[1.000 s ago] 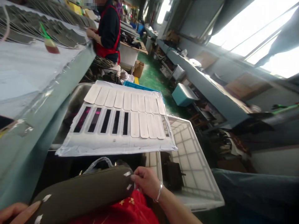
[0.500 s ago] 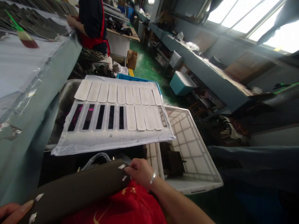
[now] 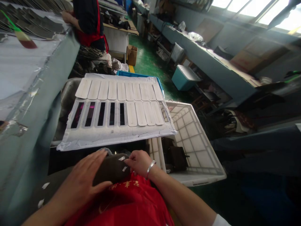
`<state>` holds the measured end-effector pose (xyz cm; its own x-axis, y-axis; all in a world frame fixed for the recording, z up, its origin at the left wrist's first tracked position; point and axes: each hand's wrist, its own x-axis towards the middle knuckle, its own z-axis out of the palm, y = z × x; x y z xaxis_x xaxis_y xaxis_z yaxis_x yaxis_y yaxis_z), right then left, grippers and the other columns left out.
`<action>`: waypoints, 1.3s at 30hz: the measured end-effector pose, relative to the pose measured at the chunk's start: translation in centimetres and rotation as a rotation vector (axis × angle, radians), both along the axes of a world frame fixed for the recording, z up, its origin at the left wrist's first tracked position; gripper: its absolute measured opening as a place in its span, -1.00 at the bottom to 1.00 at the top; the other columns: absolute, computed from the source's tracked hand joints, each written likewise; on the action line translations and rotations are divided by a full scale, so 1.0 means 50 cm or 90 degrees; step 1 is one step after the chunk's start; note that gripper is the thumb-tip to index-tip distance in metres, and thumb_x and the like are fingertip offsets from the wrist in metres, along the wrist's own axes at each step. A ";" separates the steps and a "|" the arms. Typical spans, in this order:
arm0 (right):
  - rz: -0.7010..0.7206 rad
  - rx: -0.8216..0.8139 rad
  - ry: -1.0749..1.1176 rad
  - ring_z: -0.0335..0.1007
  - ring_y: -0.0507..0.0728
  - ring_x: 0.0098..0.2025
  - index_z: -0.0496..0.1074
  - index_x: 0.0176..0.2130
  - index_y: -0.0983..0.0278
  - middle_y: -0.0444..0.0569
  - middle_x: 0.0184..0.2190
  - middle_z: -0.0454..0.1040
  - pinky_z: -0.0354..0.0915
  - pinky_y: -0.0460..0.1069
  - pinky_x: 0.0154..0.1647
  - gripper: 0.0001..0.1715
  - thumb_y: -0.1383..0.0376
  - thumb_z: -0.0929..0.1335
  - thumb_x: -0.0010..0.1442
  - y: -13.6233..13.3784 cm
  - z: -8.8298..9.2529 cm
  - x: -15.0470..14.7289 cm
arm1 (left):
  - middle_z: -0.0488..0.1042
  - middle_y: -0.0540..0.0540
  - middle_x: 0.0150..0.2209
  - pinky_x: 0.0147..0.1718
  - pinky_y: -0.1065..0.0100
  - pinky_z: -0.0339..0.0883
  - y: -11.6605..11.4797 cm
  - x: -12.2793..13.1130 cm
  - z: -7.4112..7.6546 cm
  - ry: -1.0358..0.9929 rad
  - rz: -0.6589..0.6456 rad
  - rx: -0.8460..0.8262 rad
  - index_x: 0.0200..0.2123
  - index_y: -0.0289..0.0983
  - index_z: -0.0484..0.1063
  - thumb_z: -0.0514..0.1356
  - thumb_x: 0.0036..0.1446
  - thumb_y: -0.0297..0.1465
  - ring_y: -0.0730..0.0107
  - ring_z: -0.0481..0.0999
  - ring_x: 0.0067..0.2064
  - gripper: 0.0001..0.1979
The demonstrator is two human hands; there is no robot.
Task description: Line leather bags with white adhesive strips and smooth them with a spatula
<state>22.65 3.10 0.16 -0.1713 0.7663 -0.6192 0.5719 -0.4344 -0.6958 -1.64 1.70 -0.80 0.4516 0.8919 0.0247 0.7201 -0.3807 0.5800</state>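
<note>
A long dark olive panel (image 3: 110,171) with small white tabs at its ends lies across my lap over a red apron (image 3: 127,204). My left hand (image 3: 82,182) rests flat on top of it with fingers spread. My right hand (image 3: 138,161), a silver bangle on its wrist, pinches the panel's right end by a white tab. Just beyond is a white sheet (image 3: 113,135) carrying rows of pale oblong stickers (image 3: 131,91), with several dark empty slots (image 3: 101,113) at the left of the near row.
A white plastic crate (image 3: 199,147) with dark items inside stands to my right. A grey workbench (image 3: 28,103) runs along the left, with a brush (image 3: 20,34) on it. Another person in a red apron (image 3: 89,18) works at its far end. Shelves line the right aisle.
My left hand has moved from the panel's left end up onto its middle, now lying flat. The camera view has tilted down slightly. My right hand stays at the panel's right end.
</note>
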 end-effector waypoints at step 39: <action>0.070 0.072 -0.078 0.37 0.00 -0.64 0.30 -0.52 0.26 -0.14 -0.64 0.46 0.13 -0.18 -0.68 -0.79 0.18 0.28 0.03 0.003 0.010 -0.003 | 0.26 -0.28 0.12 0.09 0.02 0.09 0.005 0.093 -0.034 0.101 -0.162 0.234 0.15 -0.28 0.13 0.22 -0.02 -0.11 0.00 0.23 0.13 -0.29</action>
